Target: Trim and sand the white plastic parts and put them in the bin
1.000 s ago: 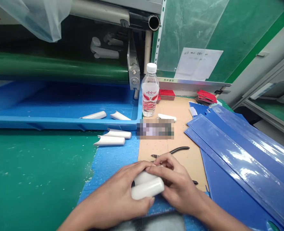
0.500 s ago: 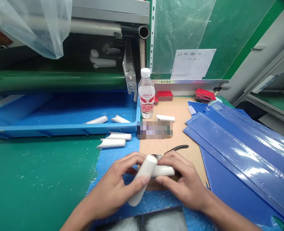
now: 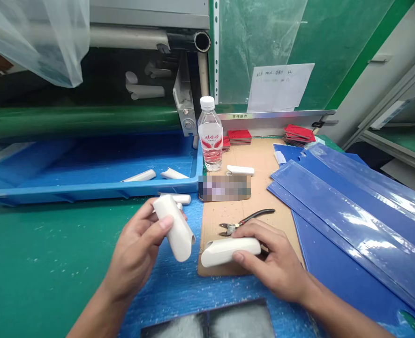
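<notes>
The operator's left grip [image 3: 137,251] is closed around a first white, elongated, trough-shaped shell, apparently plastic [image 3: 175,230], with the thumb flat on its upper face and the other fingers mostly hidden behind it. The right grip [image 3: 275,263] is narrowed onto a second white, elongated, trough-shaped shell, apparently plastic [image 3: 224,253], with the thumb along the near side and the fingers over the far side of its right end. Governing relation: the second shell lies to the right of the first, apart from it across a short gap. The long axis of the first slopes from upper left down to lower right; that of the second runs nearly crosswise, left to right. The first shell's lower end and the second's left end point toward the gap, so each shell is nearest to the hand that holds it. The second shell is above the near part of a tan cardboard sheet [image 3: 212,218]; whether it touches the sheet cannot be determined. Just beyond it lie metal side cutters with black handles [image 3: 230,228], one handle reaching up to the right, the rest largely covered by the right hand. Behind the first shell, a white shell of like form [image 3: 183,199] rests on a blue mat [image 3: 172,291] covering part of the green desk [image 3: 52,263].
</notes>
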Available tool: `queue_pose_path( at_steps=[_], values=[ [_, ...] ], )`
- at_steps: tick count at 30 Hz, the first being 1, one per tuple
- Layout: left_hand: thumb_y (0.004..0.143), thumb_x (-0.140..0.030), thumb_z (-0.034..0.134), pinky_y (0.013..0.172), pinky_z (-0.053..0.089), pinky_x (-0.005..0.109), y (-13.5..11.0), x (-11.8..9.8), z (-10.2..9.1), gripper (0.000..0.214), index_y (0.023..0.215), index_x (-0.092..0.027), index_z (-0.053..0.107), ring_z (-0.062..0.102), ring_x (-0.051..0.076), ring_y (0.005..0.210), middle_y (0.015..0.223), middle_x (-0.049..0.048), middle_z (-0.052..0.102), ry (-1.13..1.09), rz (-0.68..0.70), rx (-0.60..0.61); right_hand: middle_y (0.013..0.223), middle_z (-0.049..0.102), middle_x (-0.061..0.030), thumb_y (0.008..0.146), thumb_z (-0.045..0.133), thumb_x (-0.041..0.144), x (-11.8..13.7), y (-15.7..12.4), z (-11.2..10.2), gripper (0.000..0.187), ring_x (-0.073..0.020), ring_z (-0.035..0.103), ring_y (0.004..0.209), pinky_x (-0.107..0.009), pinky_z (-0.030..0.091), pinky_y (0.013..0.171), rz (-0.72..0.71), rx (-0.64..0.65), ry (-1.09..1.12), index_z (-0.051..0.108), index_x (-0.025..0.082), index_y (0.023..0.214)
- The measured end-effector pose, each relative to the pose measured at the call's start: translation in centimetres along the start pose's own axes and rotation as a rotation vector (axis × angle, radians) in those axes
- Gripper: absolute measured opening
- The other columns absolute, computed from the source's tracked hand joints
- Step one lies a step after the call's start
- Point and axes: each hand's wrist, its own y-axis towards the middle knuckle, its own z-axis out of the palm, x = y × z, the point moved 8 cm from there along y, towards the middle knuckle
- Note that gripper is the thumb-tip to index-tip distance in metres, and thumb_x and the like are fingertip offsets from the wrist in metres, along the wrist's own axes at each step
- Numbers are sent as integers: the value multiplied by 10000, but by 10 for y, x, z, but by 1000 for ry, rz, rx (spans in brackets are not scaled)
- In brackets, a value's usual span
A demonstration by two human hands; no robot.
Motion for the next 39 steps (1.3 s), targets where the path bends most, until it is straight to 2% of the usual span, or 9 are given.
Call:
queue_pose_path(
  at_steps=[4, 8, 12, 16, 21, 27, 33, 39],
  values=[
    [840, -284, 715, 557, 565, 255, 4, -8, -7, 360, 1168, -252, 569, 683, 194, 698, 918, 34, 726, -129, 36, -125, 929, 706, -53, 876, 724, 269, -1, 0, 0, 180, -211, 639, 827, -313, 472, 705, 14, 12, 10, 714, 193, 1038],
    [832, -249, 734, 535, 564, 241, 6, -8, -6, 317, 1107, -250, 576, 656, 167, 676, 934, 31, 721, -140, 37, -111, 953, 705, -52, 897, 707, 283, -2, 1, 0, 170, -212, 642, 856, -312, 475, 723, 35, 4, 31, 723, 204, 1047],
    [820, -239, 764, 538, 567, 222, 4, -4, -6, 325, 1067, -244, 554, 668, 157, 682, 974, 25, 715, -71, 19, -94, 925, 689, -25, 930, 679, 328, -16, -1, -3, 153, -162, 614, 736, -273, 464, 644, 162, -30, 138, 719, 224, 1035],
    [828, -249, 770, 557, 577, 224, 4, -3, -4, 325, 1046, -242, 529, 662, 150, 706, 997, 16, 701, -26, 19, -73, 705, 602, 20, 954, 647, 421, -34, -2, -5, 233, -120, 520, 566, -227, 422, 522, 331, -82, 297, 696, 205, 1027],
    [860, -254, 755, 626, 577, 243, 2, -1, 8, 301, 1003, -259, 490, 616, 151, 818, 1060, 3, 648, 25, 46, 61, 665, 573, 22, 945, 651, 464, -40, -2, -4, 296, -119, 508, 554, -218, 405, 503, 379, -97, 279, 691, 181, 1021],
    [861, -289, 760, 777, 486, 211, -7, 1, 32, 230, 955, -249, 554, 600, 132, 916, 1032, -20, 627, 379, 96, 267, 618, 544, 32, 940, 642, 492, -43, -4, 0, 337, -113, 502, 513, -204, 417, 465, 422, -81, 307, 689, 169, 1020],
    [905, -297, 667, 778, 468, 263, -15, 1, 46, 153, 1043, -271, 607, 629, 156, 869, 991, -26, 662, 738, 179, 384, 558, 499, 52, 932, 644, 510, -49, -5, 0, 337, -98, 466, 462, -174, 386, 411, 473, -87, 319, 666, 174, 944],
    [939, -299, 581, 806, 453, 276, -22, 4, 60, 215, 1153, -301, 565, 647, 162, 890, 1036, -51, 688, 830, 128, 485, 559, 509, 50, 938, 647, 491, -48, -6, 7, 306, -95, 473, 472, -164, 371, 415, 469, -35, 296, 662, 186, 930]
  ],
)
